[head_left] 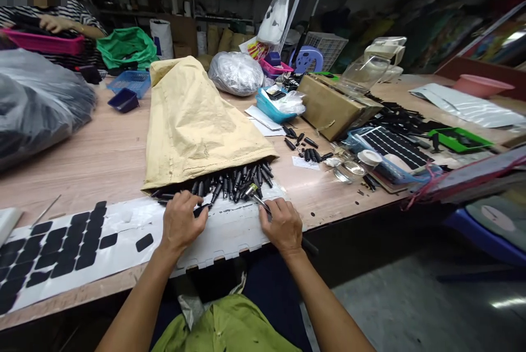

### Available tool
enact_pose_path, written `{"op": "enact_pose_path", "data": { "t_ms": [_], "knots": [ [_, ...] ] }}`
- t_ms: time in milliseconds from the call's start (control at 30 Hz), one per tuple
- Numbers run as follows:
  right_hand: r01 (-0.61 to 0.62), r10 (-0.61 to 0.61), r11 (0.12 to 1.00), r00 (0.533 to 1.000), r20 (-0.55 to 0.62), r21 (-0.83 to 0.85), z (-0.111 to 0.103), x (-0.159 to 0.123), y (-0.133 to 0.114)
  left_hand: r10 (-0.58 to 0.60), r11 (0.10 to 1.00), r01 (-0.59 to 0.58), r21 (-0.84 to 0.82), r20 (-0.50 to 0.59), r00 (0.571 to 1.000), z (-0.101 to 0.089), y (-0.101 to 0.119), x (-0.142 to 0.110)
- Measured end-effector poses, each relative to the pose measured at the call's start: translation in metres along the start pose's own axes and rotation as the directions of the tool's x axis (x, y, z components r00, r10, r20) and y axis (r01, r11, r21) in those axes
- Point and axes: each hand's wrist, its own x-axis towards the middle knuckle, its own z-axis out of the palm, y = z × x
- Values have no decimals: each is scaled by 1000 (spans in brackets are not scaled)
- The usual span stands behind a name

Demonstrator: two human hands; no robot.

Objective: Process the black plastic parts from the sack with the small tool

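Note:
My left hand is closed at the mouth of a tan sack, its thumb and fingers around a small black tapered part. Many like it, a heap of black parts, spill from the sack onto a white board at the table edge. In my right hand is a slim tool with a metal shaft and a yellow-and-silver head, which points left toward the heap. The tool's exact kind is too small to tell, and its grip end is hidden in my fingers.
White sheets with black rounded stickers lie at left, below a large plastic bag. On the right are a cardboard box, loose black parts and a clear tape roll. Across the table, a person handles a pink basket.

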Motion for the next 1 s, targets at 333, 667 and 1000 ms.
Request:
{"op": "enact_pose_path", "data": {
  "t_ms": [333,667,1000],
  "knots": [
    [24,-25,1000,999,-38,-15,1,-4,2,4,1000,-3,-7,84,996,18,21,-38],
    [50,-49,999,995,-81,4,5,-6,5,-2,983,24,-180,121,993,36,33,-26],
    [99,-105,994,985,-141,-45,7,-5,6,-45,998,52,26,-205,978,-16,-10,-96]
  ]
}}
